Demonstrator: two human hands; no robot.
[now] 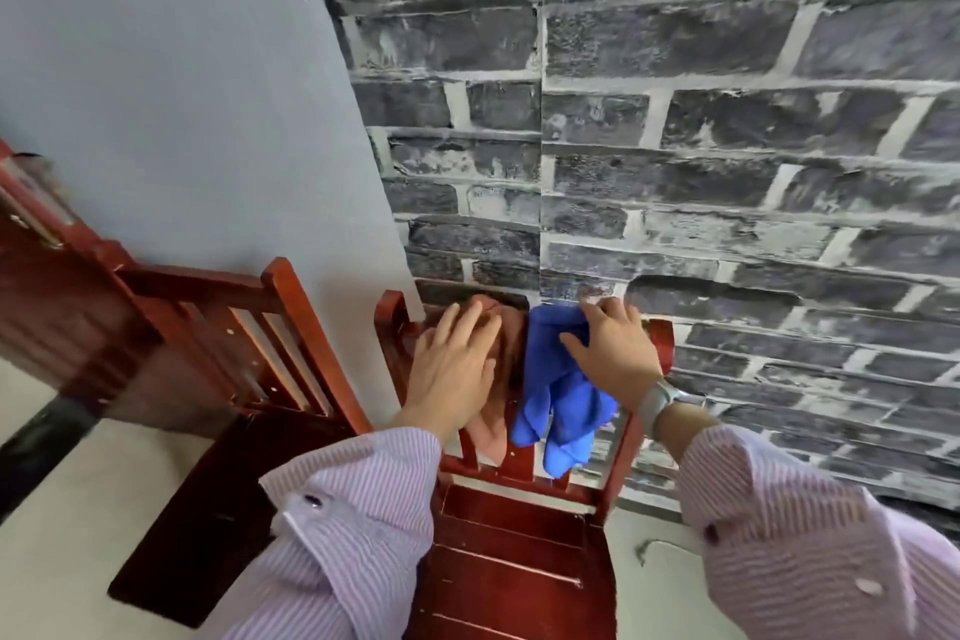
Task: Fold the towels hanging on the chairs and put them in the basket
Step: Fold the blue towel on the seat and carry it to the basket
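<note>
- Reaching forward, we are bringing both hands to the top rail of the red wooden chair [524, 556] that is standing against the brick-patterned wall [727, 146].
- We are laying our left hand [452, 369] on the brownish-pink towel [493, 411], fingers straight and spread, pressing flat rather than gripping.
- We are setting our right hand [613, 353] on the blue towel [556, 395], with the fingers curling over the fold at the rail and the thumb lying against the cloth; we are taking this as a grasp on the towel.
- Both towels are hanging over the chair's backrest, side by side and touching, the blue one to the right, with their ends drooping toward the seat.
- We are wearing striped shirt sleeves [353, 525] and a grey watch [660, 403] on the right wrist.
- A second red chair [260, 359] is standing just to the left, beside the plain grey wall [171, 94].
</note>
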